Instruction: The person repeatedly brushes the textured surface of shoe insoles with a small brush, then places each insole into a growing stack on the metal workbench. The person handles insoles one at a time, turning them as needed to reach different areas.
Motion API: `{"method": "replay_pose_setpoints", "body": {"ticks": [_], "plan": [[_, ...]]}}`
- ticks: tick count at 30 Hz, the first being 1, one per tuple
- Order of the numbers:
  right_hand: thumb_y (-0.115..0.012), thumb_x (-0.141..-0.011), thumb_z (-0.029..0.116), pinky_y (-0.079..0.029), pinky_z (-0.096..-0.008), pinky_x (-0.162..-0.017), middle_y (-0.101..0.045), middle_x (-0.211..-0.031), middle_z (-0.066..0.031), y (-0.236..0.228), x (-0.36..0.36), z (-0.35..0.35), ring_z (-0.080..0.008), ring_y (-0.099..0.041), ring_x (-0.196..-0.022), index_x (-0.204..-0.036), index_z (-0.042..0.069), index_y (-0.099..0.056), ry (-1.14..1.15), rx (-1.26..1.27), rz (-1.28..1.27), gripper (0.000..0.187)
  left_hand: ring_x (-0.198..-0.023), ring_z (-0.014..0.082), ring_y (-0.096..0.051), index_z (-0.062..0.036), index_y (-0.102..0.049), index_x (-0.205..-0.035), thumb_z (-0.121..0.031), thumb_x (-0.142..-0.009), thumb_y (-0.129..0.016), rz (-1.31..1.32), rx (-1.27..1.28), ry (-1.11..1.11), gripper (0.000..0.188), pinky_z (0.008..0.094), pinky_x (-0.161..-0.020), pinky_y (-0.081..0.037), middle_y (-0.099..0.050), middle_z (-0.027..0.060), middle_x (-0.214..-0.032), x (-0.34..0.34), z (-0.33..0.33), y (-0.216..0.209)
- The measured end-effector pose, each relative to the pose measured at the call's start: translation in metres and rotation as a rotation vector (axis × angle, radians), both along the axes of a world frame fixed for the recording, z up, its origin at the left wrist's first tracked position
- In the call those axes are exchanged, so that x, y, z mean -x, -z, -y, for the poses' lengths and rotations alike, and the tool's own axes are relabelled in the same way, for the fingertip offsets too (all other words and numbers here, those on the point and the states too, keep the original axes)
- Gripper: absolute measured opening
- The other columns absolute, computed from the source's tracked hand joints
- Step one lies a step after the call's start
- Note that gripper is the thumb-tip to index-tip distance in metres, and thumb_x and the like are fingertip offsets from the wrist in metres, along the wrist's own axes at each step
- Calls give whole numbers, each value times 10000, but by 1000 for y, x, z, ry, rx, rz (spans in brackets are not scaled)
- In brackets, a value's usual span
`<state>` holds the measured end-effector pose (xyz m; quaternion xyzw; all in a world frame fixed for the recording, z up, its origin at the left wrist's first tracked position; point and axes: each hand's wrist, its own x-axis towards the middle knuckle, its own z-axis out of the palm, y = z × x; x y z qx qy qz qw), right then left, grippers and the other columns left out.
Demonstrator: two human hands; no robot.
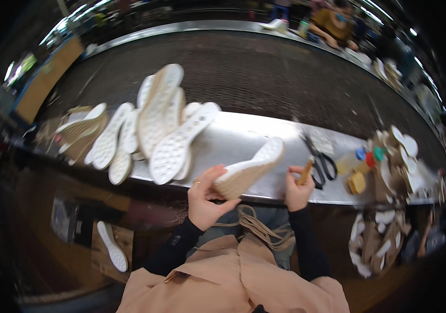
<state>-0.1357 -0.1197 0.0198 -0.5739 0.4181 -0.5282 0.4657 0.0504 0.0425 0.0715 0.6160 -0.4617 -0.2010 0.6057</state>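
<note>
My left hand (204,201) grips the thick heel end of a wedge shoe sole (251,175), thumb below and fingers on top. The sole has a white upper face and a tan, woven-looking side; it is tilted, toe end pointing away to the right, over the front of the metal bench (233,133). In my right hand (298,194), a short tool with a yellowish-brown handle (306,171) is pinched upright; its working end cannot be made out. That hand is apart from the sole, close to black-handled scissors (325,169) lying on the bench.
White-faced wedge soles (171,125) are heaped on the left. On the right stand capped bottles (361,160), a yellow block (356,183) and more sole pieces (395,161). Beyond runs a dark belt (223,68), with a co-worker (338,26) opposite. A bin of soles (378,242) sits below right.
</note>
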Motion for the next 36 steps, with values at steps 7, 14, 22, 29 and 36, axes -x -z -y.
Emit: {"method": "replay_pose_setpoints", "body": {"ticks": [7, 14, 22, 29, 36], "plan": [[-695, -828, 40, -459, -230, -641, -613, -813, -26, 30, 1, 13, -85, -563, -700, -957, -27, -629, -130, -65, -123, 160, -1222, 279, -554, -53, -543, -1266, 45, -602, -863, 348, 384, -435, 744, 365, -935, -560, -473, 154, -1414, -73, -70, -54], [-691, -841, 38, -434, -207, -592, -596, -783, -10, 18, 2, 9, -63, -539, -653, -956, -28, -620, -109, -38, -132, 151, -1230, 264, -547, -38, -541, -1266, 130, -627, -809, 548, 310, -866, 713, 356, -939, -561, -412, 137, -1456, -154, -128, -50], [-668, -848, 10, -437, -207, -533, -587, -730, -13, 12, -1, 7, -70, -556, -587, -948, -31, -602, -107, 26, -183, 127, -1173, 338, -565, -142, -699, -1073, 85, -592, -775, 804, 59, -992, 537, 401, -953, -480, -540, 140, -1359, -194, -122, 1], [-708, -818, 68, -454, -247, -661, -601, -823, -17, 10, -1, 5, -98, -556, -720, -925, -18, -634, -90, -68, -184, 156, -1063, 323, -600, -149, -706, -1095, 76, -653, -727, 725, -12, -910, 496, 378, -895, -504, -493, 141, -1402, -189, -114, 15], [-661, -847, -11, -448, -215, -514, -588, -729, -30, 17, -1, 10, -86, -558, -557, -940, -30, -592, -108, -30, -147, 117, -916, 243, -667, 34, -668, -1049, -178, -779, -802, 137, 182, -996, 369, 348, -787, -531, -593, 195, -1238, -232, -133, 16]]}}
